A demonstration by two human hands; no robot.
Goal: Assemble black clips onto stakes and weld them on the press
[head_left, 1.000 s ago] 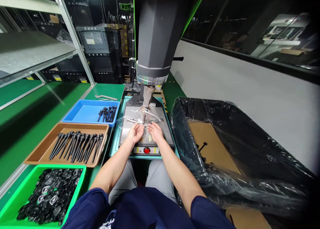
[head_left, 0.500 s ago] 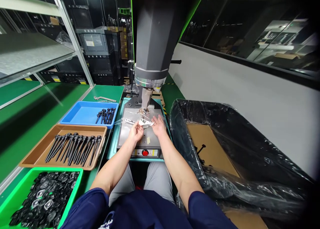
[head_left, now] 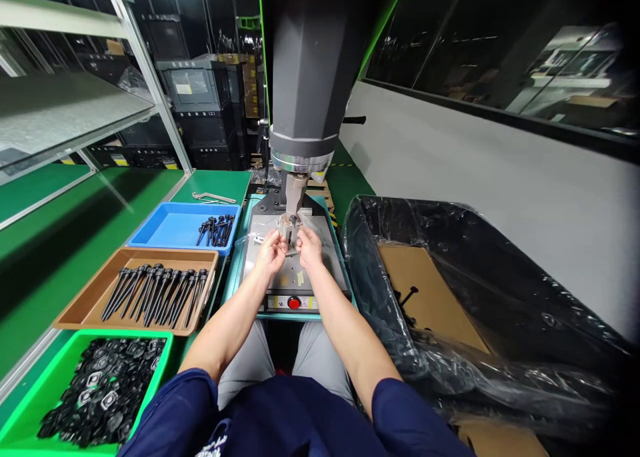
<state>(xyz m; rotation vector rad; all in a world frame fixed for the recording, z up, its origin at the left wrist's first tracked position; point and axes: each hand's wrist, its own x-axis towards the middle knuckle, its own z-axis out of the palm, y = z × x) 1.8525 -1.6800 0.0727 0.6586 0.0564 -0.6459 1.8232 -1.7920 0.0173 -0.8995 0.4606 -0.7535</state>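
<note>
My left hand (head_left: 273,251) is closed in a pinch at the left of a small metal fixture (head_left: 289,232). Opposite it, my right hand (head_left: 309,246) pinches at the fixture's right side. Thin, shiny clear plastic film (head_left: 311,222) spreads around the fixture and seems to run into the fingers of both hands; its exact edges are hard to make out. Directly above stands the tapered metal horn (head_left: 296,194) of a press machine (head_left: 306,77). Both hands are over the grey metal base plate (head_left: 265,280), which carries a red button (head_left: 294,302) at its front.
On the left are a blue tray (head_left: 160,225) and a brown tray (head_left: 80,310) with black long-stemmed parts, and a green tray (head_left: 167,350) of small black parts. A wrench (head_left: 214,197) lies behind. A black-plastic-lined box (head_left: 367,277) stands right.
My right hand, open with spread fingers before, has closed into a pinch. Both hands have moved closer to the horn, and the shiny film between them has shifted toward the fixture.
</note>
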